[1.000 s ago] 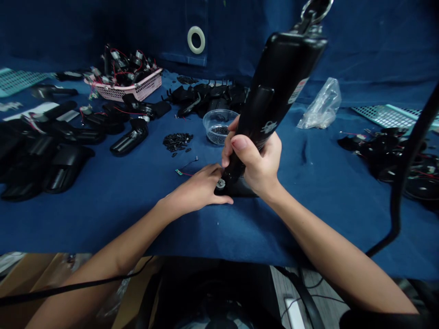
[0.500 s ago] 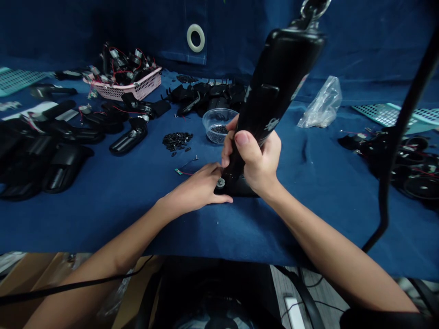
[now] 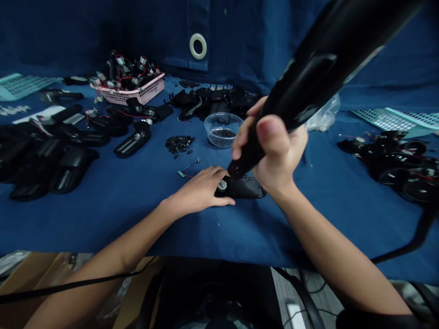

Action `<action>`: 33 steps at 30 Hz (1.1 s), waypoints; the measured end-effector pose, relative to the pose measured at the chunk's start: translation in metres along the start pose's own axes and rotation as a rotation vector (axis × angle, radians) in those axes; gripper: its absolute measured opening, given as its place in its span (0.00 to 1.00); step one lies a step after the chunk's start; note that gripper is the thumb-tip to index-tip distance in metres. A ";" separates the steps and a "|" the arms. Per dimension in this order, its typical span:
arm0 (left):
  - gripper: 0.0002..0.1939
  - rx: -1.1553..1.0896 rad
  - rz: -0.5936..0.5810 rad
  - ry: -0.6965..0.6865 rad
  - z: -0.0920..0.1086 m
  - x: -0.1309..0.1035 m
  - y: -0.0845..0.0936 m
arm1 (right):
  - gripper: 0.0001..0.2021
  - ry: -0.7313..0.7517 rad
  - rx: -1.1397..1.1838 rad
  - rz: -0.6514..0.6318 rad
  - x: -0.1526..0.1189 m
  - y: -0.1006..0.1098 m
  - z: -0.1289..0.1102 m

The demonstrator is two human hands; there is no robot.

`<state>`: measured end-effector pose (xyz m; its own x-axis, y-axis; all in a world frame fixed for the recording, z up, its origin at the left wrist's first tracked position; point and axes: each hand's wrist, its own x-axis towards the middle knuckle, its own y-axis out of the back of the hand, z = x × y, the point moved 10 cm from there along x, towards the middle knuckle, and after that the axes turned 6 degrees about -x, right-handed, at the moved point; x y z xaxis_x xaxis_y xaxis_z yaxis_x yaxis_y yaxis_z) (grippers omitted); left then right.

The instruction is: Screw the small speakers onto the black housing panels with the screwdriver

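My right hand [image 3: 277, 151] is wrapped round a black electric screwdriver [image 3: 305, 91], tilted with its top leaning up to the right and toward me. The tool's nose is just above a black plastic housing [image 3: 247, 188] lying on the blue cloth. My left hand [image 3: 202, 189] grips the left end of that housing, thumb on the near side and fingers on the far side. Between them shows a round silvery motor [image 3: 222, 185]. A small green circuit board [image 3: 181, 173] on thin wires lies beyond my left hand.
Behind the housing stands a clear tub [image 3: 222, 130] of tiny dark screws, beside a pile of small black parts [image 3: 179, 144]. Black housings [image 3: 73, 167] crowd the left. A pink basket [image 3: 147, 91] holds wired motors. Round black parts [image 3: 411, 164] lie right, near a plastic bag [image 3: 324, 116].
The screwdriver has lifted off the motor end and tilted further right and toward me, uncovering more of the housing. My left hand stays on the housing.
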<state>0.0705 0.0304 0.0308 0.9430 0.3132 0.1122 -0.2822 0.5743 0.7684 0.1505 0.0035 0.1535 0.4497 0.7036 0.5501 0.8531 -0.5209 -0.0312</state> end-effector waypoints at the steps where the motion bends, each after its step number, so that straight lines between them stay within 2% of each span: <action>1: 0.32 0.003 -0.002 -0.002 0.001 -0.001 0.000 | 0.18 0.020 0.028 0.089 0.005 0.014 0.000; 3: 0.30 0.004 -0.012 0.002 0.001 -0.003 -0.002 | 0.16 -0.030 0.085 0.280 0.013 0.050 0.014; 5: 0.30 -0.003 -0.022 0.022 0.000 -0.005 -0.002 | 0.13 -0.257 0.173 0.383 0.014 0.083 0.052; 6: 0.29 -0.013 -0.019 0.035 -0.001 -0.006 -0.002 | 0.08 -0.394 0.185 0.442 0.009 0.102 0.073; 7: 0.29 -0.028 -0.009 0.048 -0.002 -0.006 0.000 | 0.03 -0.536 0.146 0.485 0.000 0.120 0.093; 8: 0.30 -0.051 0.012 0.055 -0.003 -0.006 0.003 | 0.02 -0.637 0.077 0.511 -0.009 0.139 0.107; 10: 0.31 -0.114 0.083 0.052 -0.002 -0.005 0.012 | 0.02 -0.713 0.021 0.495 -0.023 0.167 0.125; 11: 0.30 -0.149 0.128 0.051 -0.002 -0.005 0.018 | 0.02 -0.745 -0.047 0.446 -0.029 0.178 0.132; 14: 0.26 -0.222 0.249 0.057 -0.001 -0.006 0.033 | 0.13 -0.821 -0.538 0.174 -0.042 0.205 0.144; 15: 0.24 -0.236 0.282 0.060 -0.002 -0.007 0.037 | 0.17 -0.830 -0.681 0.115 -0.045 0.212 0.144; 17: 0.23 -0.277 0.329 0.070 -0.002 -0.008 0.042 | 0.20 -0.833 -0.857 0.080 -0.050 0.221 0.138; 19: 0.25 -0.340 0.364 0.106 -0.006 -0.009 0.044 | 0.19 -0.727 -0.953 0.087 -0.048 0.214 0.116; 20: 0.26 -0.384 0.370 0.130 -0.008 -0.009 0.043 | 0.18 -0.631 -0.973 0.070 -0.046 0.202 0.101; 21: 0.27 -0.442 0.366 0.151 -0.010 -0.008 0.041 | 0.18 -0.448 -0.974 0.020 -0.041 0.180 0.080; 22: 0.28 -0.511 0.352 0.167 -0.010 -0.007 0.037 | 0.19 -0.267 -0.888 -0.083 -0.039 0.150 0.060; 24: 0.27 -0.658 0.307 0.182 -0.006 -0.003 0.030 | 0.23 -0.136 -0.640 -0.416 -0.053 0.089 0.041; 26: 0.27 -0.769 0.254 0.198 0.000 -0.001 0.024 | 0.17 -0.093 -0.599 -0.519 -0.063 0.059 0.027; 28: 0.27 -0.822 0.206 0.222 0.006 -0.001 0.020 | 0.12 -0.089 -0.617 -0.491 -0.064 0.052 0.022; 33: 0.28 -0.925 0.100 0.199 0.017 -0.004 0.015 | 0.12 -0.115 -0.620 -0.501 -0.059 0.052 0.022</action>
<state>0.0660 0.0250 0.0523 0.8838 0.4672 -0.0241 -0.4678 0.8823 -0.0519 0.1739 -0.0545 0.1005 0.1062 0.9525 0.2853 0.6736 -0.2800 0.6840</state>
